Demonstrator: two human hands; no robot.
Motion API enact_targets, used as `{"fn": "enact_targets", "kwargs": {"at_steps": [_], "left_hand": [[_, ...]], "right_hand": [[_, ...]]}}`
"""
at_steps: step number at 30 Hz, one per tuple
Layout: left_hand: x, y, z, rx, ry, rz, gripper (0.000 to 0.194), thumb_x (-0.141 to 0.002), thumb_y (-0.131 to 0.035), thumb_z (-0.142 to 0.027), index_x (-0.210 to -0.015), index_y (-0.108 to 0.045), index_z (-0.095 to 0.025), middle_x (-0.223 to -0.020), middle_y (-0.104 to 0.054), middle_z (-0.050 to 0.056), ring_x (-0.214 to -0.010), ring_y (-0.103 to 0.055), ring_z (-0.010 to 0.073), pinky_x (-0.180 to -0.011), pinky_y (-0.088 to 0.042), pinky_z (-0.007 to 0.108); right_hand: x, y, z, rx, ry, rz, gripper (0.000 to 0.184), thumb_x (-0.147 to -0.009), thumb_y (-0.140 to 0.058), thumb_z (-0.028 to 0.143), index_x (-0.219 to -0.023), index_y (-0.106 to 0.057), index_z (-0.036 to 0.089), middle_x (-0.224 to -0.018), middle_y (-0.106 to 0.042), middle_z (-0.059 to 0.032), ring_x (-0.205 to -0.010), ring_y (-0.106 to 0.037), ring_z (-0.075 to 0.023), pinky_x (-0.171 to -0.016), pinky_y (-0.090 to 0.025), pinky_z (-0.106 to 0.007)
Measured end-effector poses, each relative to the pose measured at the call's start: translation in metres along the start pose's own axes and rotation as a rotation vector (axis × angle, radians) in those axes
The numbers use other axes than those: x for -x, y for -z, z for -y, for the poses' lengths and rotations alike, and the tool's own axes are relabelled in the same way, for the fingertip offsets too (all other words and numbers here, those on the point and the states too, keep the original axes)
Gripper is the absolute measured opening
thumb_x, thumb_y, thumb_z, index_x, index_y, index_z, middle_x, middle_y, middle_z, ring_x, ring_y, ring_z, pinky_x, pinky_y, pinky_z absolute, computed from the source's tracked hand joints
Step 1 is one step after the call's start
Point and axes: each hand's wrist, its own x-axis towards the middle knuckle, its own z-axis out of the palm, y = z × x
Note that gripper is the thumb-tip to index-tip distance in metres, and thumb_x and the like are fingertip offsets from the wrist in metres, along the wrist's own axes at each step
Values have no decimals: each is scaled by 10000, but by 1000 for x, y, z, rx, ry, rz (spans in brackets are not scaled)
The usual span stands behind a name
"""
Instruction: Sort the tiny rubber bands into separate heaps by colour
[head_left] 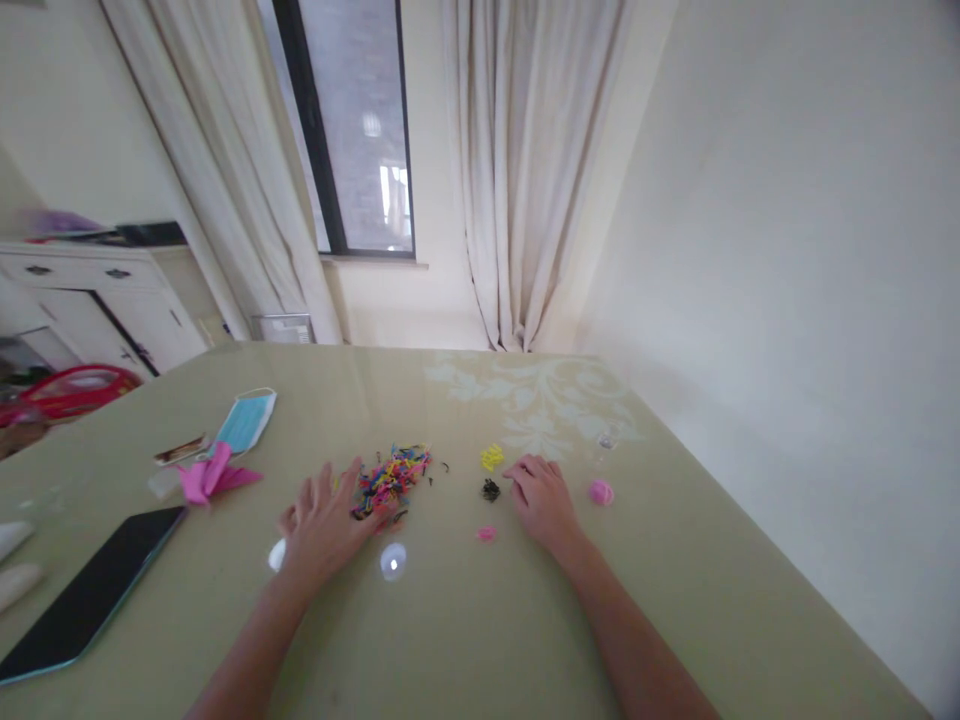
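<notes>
A heap of small mixed-colour pieces (396, 478), perhaps little rubber bands, lies on the table (450, 640). My left hand (328, 520) is spread at the heap's left side, fingers apart, thumb over its near edge. To the right are three small piles: yellow pieces (492, 458), black pieces (490, 490) and pink pieces (486, 534). Just right of the black pile rests my right hand (541, 497), its fingers bent and close together, index fingertip near the black and yellow piles. Whether anything sits under those fingertips is hidden. A few dark pieces lie loose beside the heap.
A pink ball (601, 492) lies right of my right hand. On the left are a pink folded-paper shape (214, 476), a blue face mask (246, 422) and a dark tablet (94, 585). A wall (810, 300) borders the table's right edge.
</notes>
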Motion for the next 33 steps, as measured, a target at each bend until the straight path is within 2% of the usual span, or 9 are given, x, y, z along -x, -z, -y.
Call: {"fn": "enact_targets", "kwargs": {"at_steps": [2, 6, 11, 15, 19, 25, 29, 31, 33], "left_hand": [[10, -3, -1, 11, 17, -4, 875, -891, -510, -782, -1618, -437, -301, -1609, -453, 204, -1438, -418, 496, -1106, -342, 680], [12, -9, -20, 9, -65, -32, 768, -943, -493, -702, -1576, -490, -266, -1483, -545, 192, -1316, -511, 443, -1065, -408, 601], [-9, -13, -46, 64, -73, -35, 523, -1050, -403, -497, -1396, -610, -164, -1331, -607, 200, -1188, -611, 366, -1007, -477, 500], [-26, -9, -57, 215, -50, -5, 396, -1063, -417, -423, -1273, -635, -167, -1232, -668, 170, -1125, -671, 316, -959, -518, 446], [-31, -4, -57, 374, -58, -25, 362, -1035, -502, -402, -1261, -650, -161, -1214, -729, 163, -1160, -687, 302, -1001, -518, 424], [-24, -8, -45, 511, 8, -14, 352, -1005, -554, -374, -1306, -665, -230, -1235, -777, 89, -1095, -745, 241, -993, -542, 373], [-23, -8, -43, 371, 47, -95, 309, -1028, -490, -311, -1179, -745, -222, -1163, -781, 98, -1125, -725, 269, -1001, -531, 391], [-25, -6, -48, 320, 21, -121, 314, -1024, -488, -297, -1097, -779, -207, -1160, -754, 118, -1093, -722, 275, -989, -528, 386], [-29, -4, -56, 308, -34, -165, 323, -1030, -489, -315, -1109, -782, -203, -1155, -736, 122, -1068, -715, 274, -968, -525, 385]], "right_hand": [[-2, 0, 3, -17, -11, 7, 289, -955, -550, 53, -1043, -768, 220, -1061, -749, -73, -1039, -644, -243, -933, -409, -379], [-3, -2, 14, -70, -12, 29, 284, -951, -559, 66, -1045, -778, 221, -1067, -747, -85, -1062, -657, -251, -952, -421, -385], [1, -10, 26, -137, 31, 9, 305, -931, -545, 52, -1018, -780, 227, -1042, -745, -87, -1051, -661, -257, -963, -438, -391], [6, -16, 32, -185, 46, 12, 307, -929, -540, 40, -1026, -765, 225, -1030, -739, -77, -1026, -663, -255, -938, -435, -390], [7, -14, 35, -195, 39, 17, 293, -935, -537, 43, -1022, -755, 218, -1021, -737, -74, -1014, -661, -253, -921, -425, -384], [1, -10, 31, -170, 40, -59, 306, -946, -518, 57, -1051, -758, 214, -1038, -736, -86, -1028, -653, -261, -932, -421, -388], [-1, -10, 27, -132, 36, -77, 303, -941, -526, 51, -1049, -766, 202, -1037, -741, -86, -1014, -654, -272, -921, -421, -396], [-2, -10, 26, -107, 39, -83, 301, -935, -532, 48, -1048, -765, 202, -1036, -745, -86, -1009, -655, -275, -914, -420, -398], [-1, -10, 26, -90, 48, -101, 303, -934, -532, 46, -1049, -761, 209, -1035, -746, -85, -1003, -654, -273, -907, -421, -395]]}}
